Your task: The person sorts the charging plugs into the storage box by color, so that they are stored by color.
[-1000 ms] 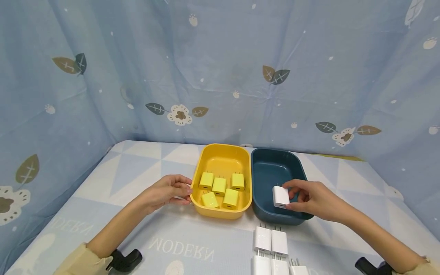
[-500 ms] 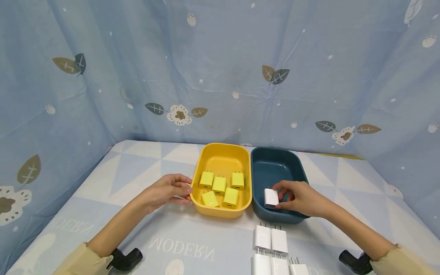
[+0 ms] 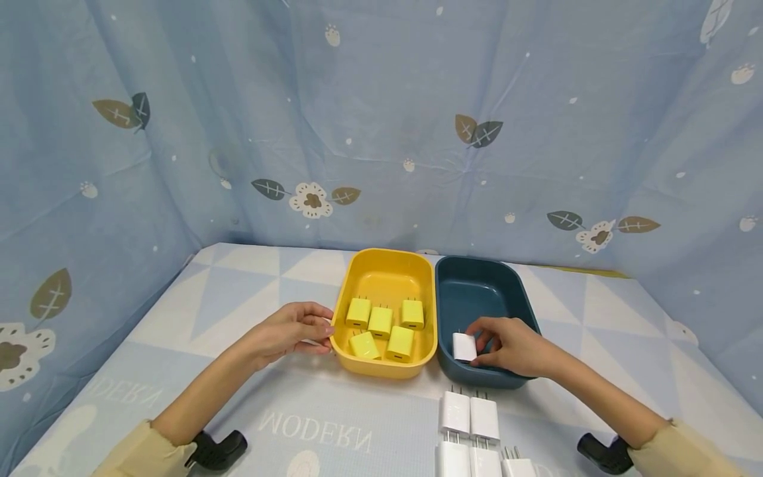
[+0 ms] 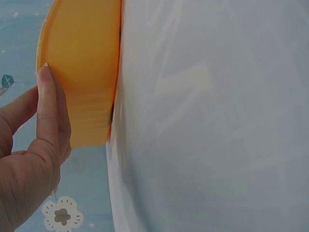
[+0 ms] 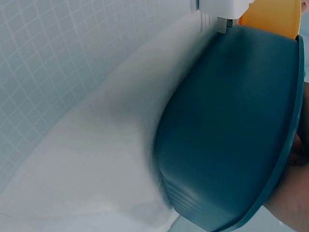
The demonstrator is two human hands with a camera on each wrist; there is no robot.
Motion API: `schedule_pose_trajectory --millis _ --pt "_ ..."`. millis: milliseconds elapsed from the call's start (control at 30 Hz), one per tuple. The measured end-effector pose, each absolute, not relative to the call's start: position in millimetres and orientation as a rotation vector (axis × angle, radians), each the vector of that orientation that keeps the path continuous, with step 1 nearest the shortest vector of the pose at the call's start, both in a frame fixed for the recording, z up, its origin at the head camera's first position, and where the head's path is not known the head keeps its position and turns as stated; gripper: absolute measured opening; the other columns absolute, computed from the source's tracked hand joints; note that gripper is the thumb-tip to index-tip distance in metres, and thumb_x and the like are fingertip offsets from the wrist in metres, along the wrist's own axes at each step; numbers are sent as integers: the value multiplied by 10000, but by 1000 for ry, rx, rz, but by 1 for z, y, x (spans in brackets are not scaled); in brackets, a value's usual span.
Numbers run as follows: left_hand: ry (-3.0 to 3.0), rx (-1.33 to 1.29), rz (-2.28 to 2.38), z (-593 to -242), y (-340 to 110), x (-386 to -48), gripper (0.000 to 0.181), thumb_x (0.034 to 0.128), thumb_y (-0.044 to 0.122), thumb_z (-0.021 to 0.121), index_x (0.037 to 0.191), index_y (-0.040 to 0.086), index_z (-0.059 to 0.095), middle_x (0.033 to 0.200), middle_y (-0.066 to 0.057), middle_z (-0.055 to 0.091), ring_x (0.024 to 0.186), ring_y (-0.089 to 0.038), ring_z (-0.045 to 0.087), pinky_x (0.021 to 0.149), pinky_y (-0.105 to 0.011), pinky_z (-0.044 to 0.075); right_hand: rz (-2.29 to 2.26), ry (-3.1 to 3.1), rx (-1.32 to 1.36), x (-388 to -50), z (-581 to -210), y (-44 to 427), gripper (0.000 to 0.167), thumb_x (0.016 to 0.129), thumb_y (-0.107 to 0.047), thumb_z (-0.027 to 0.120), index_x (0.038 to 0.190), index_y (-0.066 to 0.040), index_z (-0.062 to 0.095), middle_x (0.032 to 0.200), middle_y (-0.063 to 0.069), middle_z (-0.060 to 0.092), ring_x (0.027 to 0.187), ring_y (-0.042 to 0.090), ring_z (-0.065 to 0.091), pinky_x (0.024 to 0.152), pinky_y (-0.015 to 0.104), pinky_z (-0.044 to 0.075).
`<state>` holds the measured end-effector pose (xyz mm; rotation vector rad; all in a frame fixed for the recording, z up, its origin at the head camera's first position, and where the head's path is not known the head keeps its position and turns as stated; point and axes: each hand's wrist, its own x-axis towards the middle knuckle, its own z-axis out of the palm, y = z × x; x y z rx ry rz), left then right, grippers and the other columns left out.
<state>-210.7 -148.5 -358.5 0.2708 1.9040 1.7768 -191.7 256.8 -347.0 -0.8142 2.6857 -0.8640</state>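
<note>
In the head view, my right hand (image 3: pixel 512 346) pinches a white charger plug (image 3: pixel 464 347) between thumb and fingers, low inside the front of the dark blue bin (image 3: pixel 471 265). Whether the plug touches the bin's floor I cannot tell. The right wrist view shows mostly the blue bin's outer wall (image 5: pixel 227 125), which hides the fingertips. My left hand (image 3: pixel 295 329) holds the left rim of the yellow bin (image 3: pixel 387 265), thumb tip at the edge; the left wrist view shows its fingers (image 4: pixel 47 106) against that rim. Several yellow charger plugs (image 3: pixel 380 322) lie in the yellow bin.
Several white charger plugs (image 3: pixel 456 412) stand in rows on the patterned cloth (image 3: pixel 262 391), just in front of the blue bin. The two bins stand side by side. A blue curtain (image 3: pixel 381 132) encloses the table's back and sides.
My right hand has moved left and slightly down with the white charger plug, deeper into the blue bin's front. The left hand and yellow bin have stayed in place.
</note>
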Motion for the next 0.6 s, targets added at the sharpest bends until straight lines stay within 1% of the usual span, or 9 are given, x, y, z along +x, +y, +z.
schedule_pose_trajectory --millis 233,433,600 --pt "1909 258 1776 -358 -148 -211 449 950 28 636 1303 -147 420 1055 -206 622 850 -225 673 833 -374 592 -875 2676 -826 -192 -347 254 404 872 -154 770 1208 8 615 896 -51 671 656 60 581 603 232 544" --pt "1908 254 1779 -358 -148 -211 463 949 35 640 1310 -150 417 1075 -226 615 845 -225 672 830 -371 593 -891 2708 -801 -190 -341 258 404 871 -173 773 1219 -22 633 919 -57 680 667 58 595 627 237 556" --pt "1906 248 1785 -358 -148 -211 452 948 21 635 1303 -155 418 1067 -224 612 843 -223 673 817 -364 597 -934 2706 -808 -184 -334 261 404 887 -193 760 1233 -30 630 946 -46 677 630 77 574 567 239 526"
